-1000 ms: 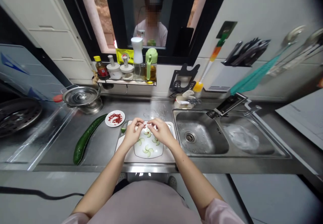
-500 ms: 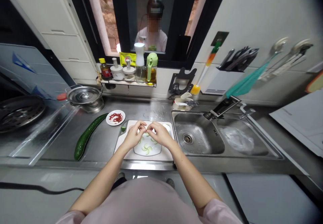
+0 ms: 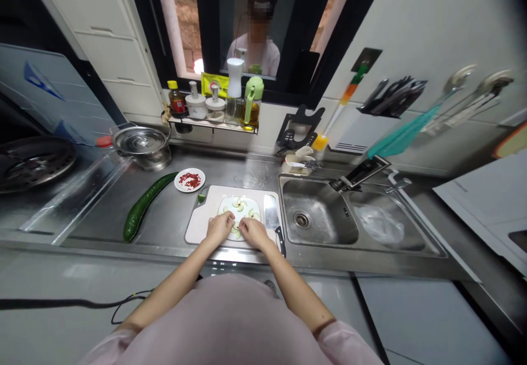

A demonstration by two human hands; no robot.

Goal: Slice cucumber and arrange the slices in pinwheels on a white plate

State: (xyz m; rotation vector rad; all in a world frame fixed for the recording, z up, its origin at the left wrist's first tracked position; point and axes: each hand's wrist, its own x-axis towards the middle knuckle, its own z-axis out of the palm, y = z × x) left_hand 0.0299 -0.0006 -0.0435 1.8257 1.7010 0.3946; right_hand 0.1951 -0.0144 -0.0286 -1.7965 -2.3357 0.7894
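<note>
Both hands are over the front half of a white plate (image 3: 249,206) that lies on a cutting board (image 3: 199,223). My left hand (image 3: 220,228) is closed, its fingertips in a pinch near the plate's middle. Close beside it, my right hand (image 3: 253,233) is pinched too; anything held is too small to make out. Thin cucumber slices (image 3: 239,205) lie in pinwheel shapes on the plate, with a red bit at the centre of the far one. A small white dish (image 3: 190,172) holds chopped red pieces. The knife (image 3: 270,211) rests along the board's right side.
A whole cucumber (image 3: 143,211) lies on the counter to the left, with a lidded metal pot (image 3: 142,144) behind it. The sink (image 3: 319,217) is right of the board. Bottles and jars stand on a wall rack (image 3: 214,122). A cucumber end piece (image 3: 201,197) sits at the board's corner.
Both hands have come from the plate's far side towards its near side. The far pinwheel and the knife now show. The view has also shifted slightly.
</note>
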